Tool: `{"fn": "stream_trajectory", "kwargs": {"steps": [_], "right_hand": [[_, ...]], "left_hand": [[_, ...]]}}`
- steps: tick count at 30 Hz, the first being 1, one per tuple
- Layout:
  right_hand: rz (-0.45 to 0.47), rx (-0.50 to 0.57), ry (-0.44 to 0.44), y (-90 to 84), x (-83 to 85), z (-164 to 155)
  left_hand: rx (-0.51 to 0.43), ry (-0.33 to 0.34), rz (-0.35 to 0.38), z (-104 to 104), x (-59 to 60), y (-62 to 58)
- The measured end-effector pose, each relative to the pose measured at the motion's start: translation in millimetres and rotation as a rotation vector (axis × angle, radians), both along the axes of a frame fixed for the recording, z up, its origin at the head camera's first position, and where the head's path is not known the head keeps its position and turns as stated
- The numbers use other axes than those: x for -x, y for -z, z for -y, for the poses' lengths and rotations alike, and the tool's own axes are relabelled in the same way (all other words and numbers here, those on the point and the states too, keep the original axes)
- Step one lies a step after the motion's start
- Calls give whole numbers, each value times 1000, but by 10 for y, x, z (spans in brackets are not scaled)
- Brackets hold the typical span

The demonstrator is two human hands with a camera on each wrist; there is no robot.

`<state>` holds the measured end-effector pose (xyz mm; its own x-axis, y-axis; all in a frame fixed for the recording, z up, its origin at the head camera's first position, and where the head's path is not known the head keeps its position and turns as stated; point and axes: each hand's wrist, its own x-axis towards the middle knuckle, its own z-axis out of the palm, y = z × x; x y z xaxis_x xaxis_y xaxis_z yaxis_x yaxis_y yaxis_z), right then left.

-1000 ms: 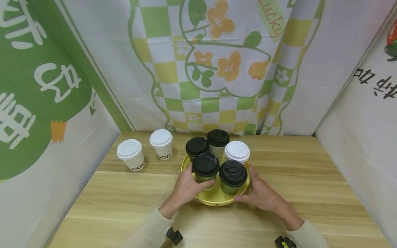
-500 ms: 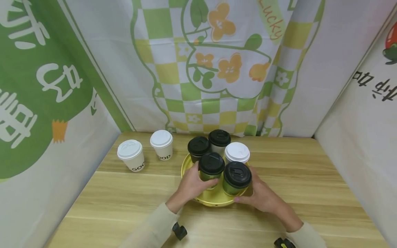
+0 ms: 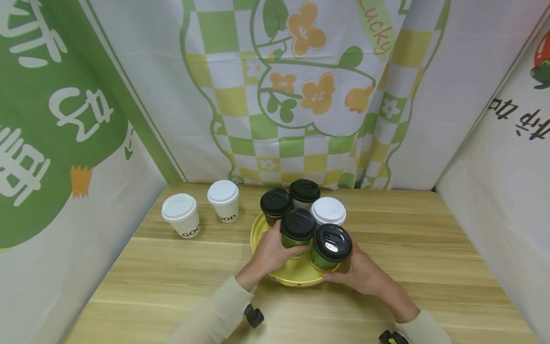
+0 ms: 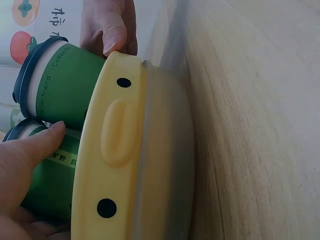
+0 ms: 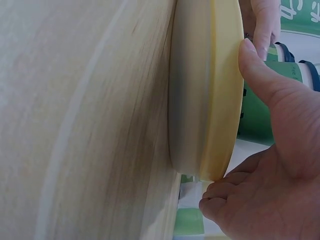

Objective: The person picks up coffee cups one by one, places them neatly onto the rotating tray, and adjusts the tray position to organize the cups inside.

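Centrally, near the middle of the wooden table (image 3: 172, 267), sits a round yellow tray (image 3: 296, 277) carrying five lidded paper cups packed close together: two green cups with black lids at its near side, two more black-lidded cups and one white-lidded cup (image 3: 328, 210) behind them. The left hand (image 3: 275, 253) grips the near-left green cup (image 3: 297, 229), its thumb lying along the cup wall as the left wrist view shows, fingers curled round the cup above the tray rim. The right hand (image 3: 363, 272) clasps the tray at its near-right edge, thumb hooked over the rim and fingers curled beneath, just beside the near-right green cup (image 3: 330, 247); the right wrist view suggests that this side of the tray is slightly raised off the table, though this cannot be told for certain. The chief risk, as judged here, is tipping: a tray held or lifted from one side only would tilt, and the tall, crowded cups could slide or knock one another over. Pulling the gripped cup sideways could likewise topple its neighbours, which stand touching or nearly so. Two white-lidded cups (image 3: 182, 221) marked GOOD stand apart towards the far left corner, clear of the hands.
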<state>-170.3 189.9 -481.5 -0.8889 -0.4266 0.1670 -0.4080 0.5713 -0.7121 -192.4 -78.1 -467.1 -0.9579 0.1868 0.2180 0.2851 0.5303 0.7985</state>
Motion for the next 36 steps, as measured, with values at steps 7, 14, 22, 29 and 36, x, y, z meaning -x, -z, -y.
{"fn": "stream_trajectory", "kwargs": {"steps": [7, 14, 22, 29, 36], "right_hand": [[14, 13, -9, 7, -1, 25], [24, 14, 7, -9, -29, 63], [-4, 9, 42, -7, -89, 139], [81, -120, 36, -55, -125, 15], [86, -195, 0, -120, 81, -266]], "left_hand": [[80, 12, -12, 53, 27, 17], [124, -7, 11, 86, 57, 15], [90, -16, 148, 287, -73, -156], [56, -51, 200, 849, -270, -293], [148, -154, 209, 1618, -410, -349]]}}
